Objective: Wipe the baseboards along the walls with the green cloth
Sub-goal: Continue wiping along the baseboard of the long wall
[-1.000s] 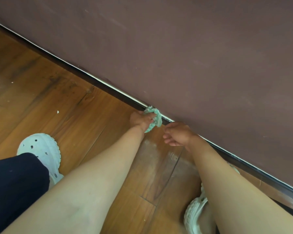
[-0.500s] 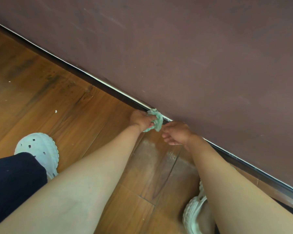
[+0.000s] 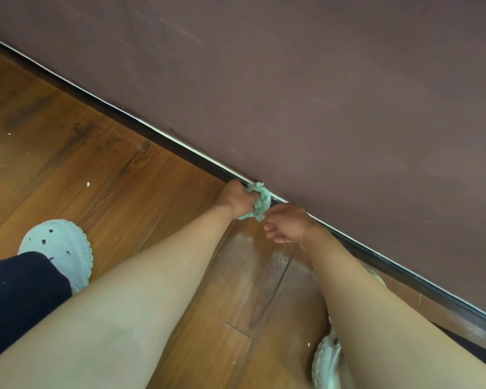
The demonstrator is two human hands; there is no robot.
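Observation:
A dark baseboard (image 3: pixel 163 141) with a thin white top line runs diagonally from upper left to lower right, between the brown wall and the wooden floor. My left hand (image 3: pixel 236 199) is closed around a bunched green cloth (image 3: pixel 261 202) and presses it against the baseboard. My right hand (image 3: pixel 288 223) sits just to the right of the cloth, against the baseboard, fingers loosely curled and apart, holding nothing. Its fingertips almost touch the cloth.
The brown wall (image 3: pixel 320 94) fills the upper right. Wooden floor (image 3: pixel 96 169) lies to the left, with small white specks. My white clogs are at the left (image 3: pixel 62 248) and bottom centre (image 3: pixel 327 360). A dark trouser leg (image 3: pixel 14 299) is at lower left.
My left hand with the cloth has slid slightly up-left along the baseboard. My right hand has stayed almost in place beside it.

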